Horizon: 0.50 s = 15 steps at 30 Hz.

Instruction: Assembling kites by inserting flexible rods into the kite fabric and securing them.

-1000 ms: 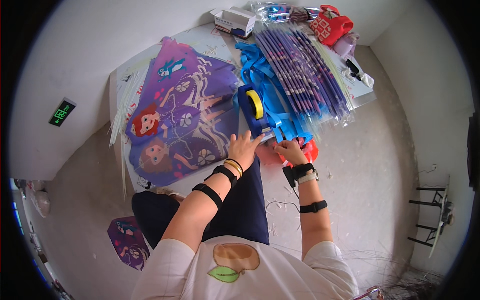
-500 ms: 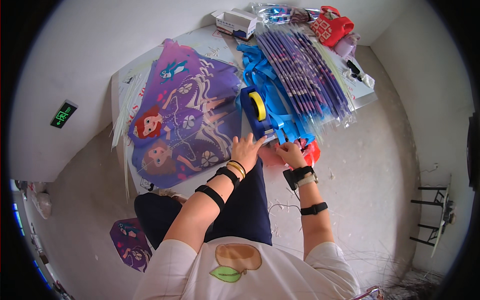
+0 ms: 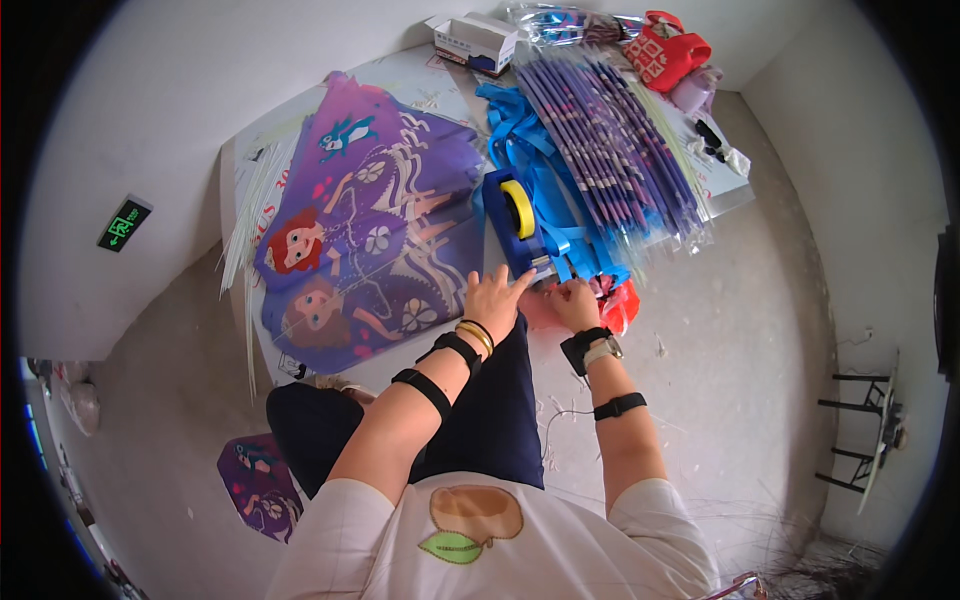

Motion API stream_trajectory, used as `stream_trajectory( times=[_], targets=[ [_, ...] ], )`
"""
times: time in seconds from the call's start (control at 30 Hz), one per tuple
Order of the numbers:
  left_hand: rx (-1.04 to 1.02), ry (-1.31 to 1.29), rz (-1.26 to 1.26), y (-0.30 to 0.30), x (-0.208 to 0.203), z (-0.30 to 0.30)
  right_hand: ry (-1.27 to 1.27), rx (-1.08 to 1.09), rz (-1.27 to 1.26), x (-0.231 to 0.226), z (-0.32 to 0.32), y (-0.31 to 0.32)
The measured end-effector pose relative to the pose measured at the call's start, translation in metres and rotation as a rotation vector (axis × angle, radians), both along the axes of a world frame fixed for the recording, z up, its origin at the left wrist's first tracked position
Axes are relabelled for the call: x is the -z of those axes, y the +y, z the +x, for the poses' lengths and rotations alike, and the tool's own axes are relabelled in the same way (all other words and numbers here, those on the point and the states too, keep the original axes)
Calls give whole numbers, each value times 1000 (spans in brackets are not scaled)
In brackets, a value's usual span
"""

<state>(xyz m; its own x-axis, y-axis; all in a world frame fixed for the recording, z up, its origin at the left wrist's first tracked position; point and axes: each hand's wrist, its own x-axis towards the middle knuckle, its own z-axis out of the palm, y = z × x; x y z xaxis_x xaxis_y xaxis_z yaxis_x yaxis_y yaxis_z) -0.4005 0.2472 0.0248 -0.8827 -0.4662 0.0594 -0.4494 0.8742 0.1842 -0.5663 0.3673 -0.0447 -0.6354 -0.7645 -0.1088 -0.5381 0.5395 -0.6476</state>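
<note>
My left hand (image 3: 490, 302) lies at the near edge of the table, fingers spread, its index fingertip at the cutter end of a blue tape dispenser (image 3: 503, 208) with a yellow tape roll (image 3: 520, 209). My right hand (image 3: 575, 306) is closed in a pinch just right of it, above a red plastic bag (image 3: 622, 312). What its fingers hold is too small to make out. Left of the dispenser lies a stack of purple printed kite-like sheets (image 3: 385, 235). Blue ribbon (image 3: 535, 150) is heaped beyond the dispenser.
Purple rolled packs in clear sleeves (image 3: 610, 140) lie right of the ribbon. At the back stand a white box (image 3: 474, 45) and a red bag (image 3: 668, 52). Thin white rods (image 3: 245, 225) stick out past the table's left edge. Another printed sheet (image 3: 258, 485) is on the floor.
My right hand has shifted slightly left toward my left hand, and its forearm has swung left with it. My left hand has hardly moved.
</note>
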Motion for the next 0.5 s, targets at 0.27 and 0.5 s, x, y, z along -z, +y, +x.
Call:
stream_trajectory(
  times=[0.27,0.5],
  targets=[
    [-21,235,371,-15,0,75,355,49,312,17,1,21],
    [-477,231,747,-9,7,248,-627,-30,84,-40,34,39]
  ],
)
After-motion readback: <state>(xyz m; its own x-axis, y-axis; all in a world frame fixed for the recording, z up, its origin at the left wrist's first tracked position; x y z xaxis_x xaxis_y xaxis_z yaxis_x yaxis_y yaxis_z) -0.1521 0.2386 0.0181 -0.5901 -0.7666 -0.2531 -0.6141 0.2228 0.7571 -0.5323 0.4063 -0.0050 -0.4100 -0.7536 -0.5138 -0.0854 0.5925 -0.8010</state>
